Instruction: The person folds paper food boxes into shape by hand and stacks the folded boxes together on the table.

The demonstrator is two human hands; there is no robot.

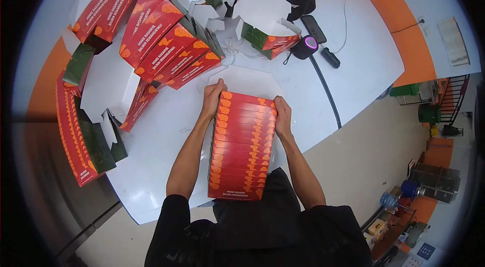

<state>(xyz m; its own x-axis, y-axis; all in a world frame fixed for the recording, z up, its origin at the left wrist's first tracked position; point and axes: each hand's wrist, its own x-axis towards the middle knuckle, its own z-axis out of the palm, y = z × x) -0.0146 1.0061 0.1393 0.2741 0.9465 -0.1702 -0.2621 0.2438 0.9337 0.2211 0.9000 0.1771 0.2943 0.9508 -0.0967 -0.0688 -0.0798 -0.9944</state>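
A long stack of nested red cardboard food boxes (240, 146), printed with orange shapes and white lettering, lies between my two hands in front of my body. My left hand (212, 99) is closed on the stack's far left corner, thumb on top. On the far right corner, my right hand (283, 114) grips the same stack, its thumb along the edge. The fingers under both sides are hidden. A white open flap (247, 77) sticks out from the stack's far end. The near end of the stack reaches the table edge at my lap.
More red-and-green boxes (166, 50) are piled at the left and back of the white table (313, 95). One open box (268, 39) stands beside a round black speaker (304, 47). A black phone-like device (313, 28), a small black object (330, 58), a strap (301, 4) and cables lie nearby.
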